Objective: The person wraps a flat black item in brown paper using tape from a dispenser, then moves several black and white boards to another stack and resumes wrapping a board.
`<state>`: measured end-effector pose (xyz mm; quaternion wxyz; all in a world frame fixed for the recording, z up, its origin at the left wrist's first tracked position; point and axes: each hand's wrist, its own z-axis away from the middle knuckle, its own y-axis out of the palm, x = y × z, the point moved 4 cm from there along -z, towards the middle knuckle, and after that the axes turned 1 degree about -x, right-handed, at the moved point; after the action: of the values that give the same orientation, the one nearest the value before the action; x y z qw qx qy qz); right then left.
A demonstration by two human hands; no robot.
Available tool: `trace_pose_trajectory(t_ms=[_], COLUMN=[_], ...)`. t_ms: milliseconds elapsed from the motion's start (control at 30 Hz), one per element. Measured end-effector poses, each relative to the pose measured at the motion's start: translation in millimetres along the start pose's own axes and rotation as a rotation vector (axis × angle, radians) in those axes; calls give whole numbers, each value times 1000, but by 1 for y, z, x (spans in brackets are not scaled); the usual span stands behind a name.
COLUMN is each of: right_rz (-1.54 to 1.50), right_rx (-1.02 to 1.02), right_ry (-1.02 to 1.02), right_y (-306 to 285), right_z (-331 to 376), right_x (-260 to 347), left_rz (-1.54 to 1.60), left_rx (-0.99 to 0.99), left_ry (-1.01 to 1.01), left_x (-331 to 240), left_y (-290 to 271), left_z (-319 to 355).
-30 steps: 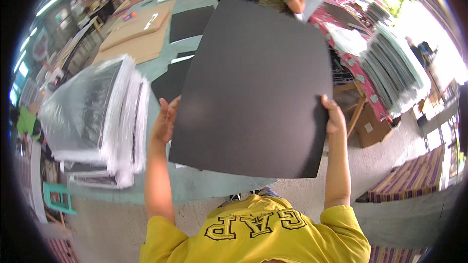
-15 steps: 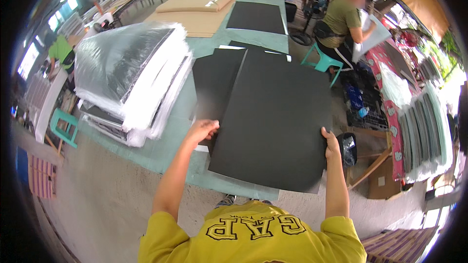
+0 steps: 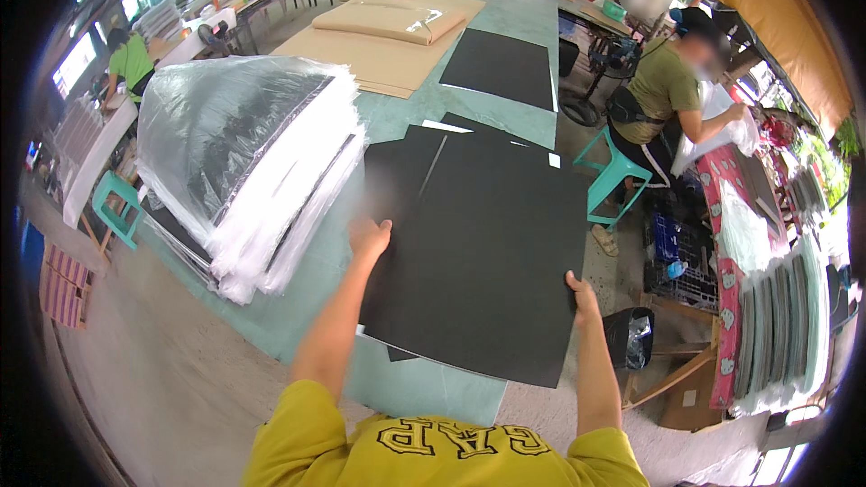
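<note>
Across the space between our two hands, in the head view, lies a large black sheet (image 3: pixel 487 261), broad, flat and matt, with a small white patch (image 3: pixel 554 160) near its far right corner, ahead of the right hand. Our right hand (image 3: pixel 585 299) is closed on its right edge, thumb on top and fingers hidden underneath. Our left hand (image 3: pixel 370 239) is curled at the left side; we cannot tell whether it pinches the edge or merely rests there. Just beyond the left hand other black sheets (image 3: pixel 390 162) show, and nearer to us the teal worktop (image 3: pixel 433 388), past whose side the sheet reaches toward the right hand. How much of it is lifted clear, we cannot tell.

We judge it light for its size and fairly stiff, like card or thin board, since it spans the hands with little sag. Its smooth face would probably slide over its neighbours, and we would expect corners to dent and the black surface to mark easily. Opposite side edges look the best hold, thumbs close to the rim. Left of the left hand stands a plastic-wrapped stack (image 3: pixel 244 144), which the sheet's left edge could catch.
</note>
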<state>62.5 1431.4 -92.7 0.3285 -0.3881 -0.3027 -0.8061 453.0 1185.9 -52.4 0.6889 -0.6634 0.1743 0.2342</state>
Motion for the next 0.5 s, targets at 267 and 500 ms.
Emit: trace_pose_trajectory(t_ms=[267, 500], right_rz=[120, -68], right_rx=[-14, -35], right_ry=[85, 116], right_y=[6, -58], right_z=[8, 29], right_x=[0, -38], left_rz=[901, 743], left_rx=[606, 614], left_ry=[-444, -184], left_x=[8, -29], left_y=[7, 33], left_z=[-3, 4])
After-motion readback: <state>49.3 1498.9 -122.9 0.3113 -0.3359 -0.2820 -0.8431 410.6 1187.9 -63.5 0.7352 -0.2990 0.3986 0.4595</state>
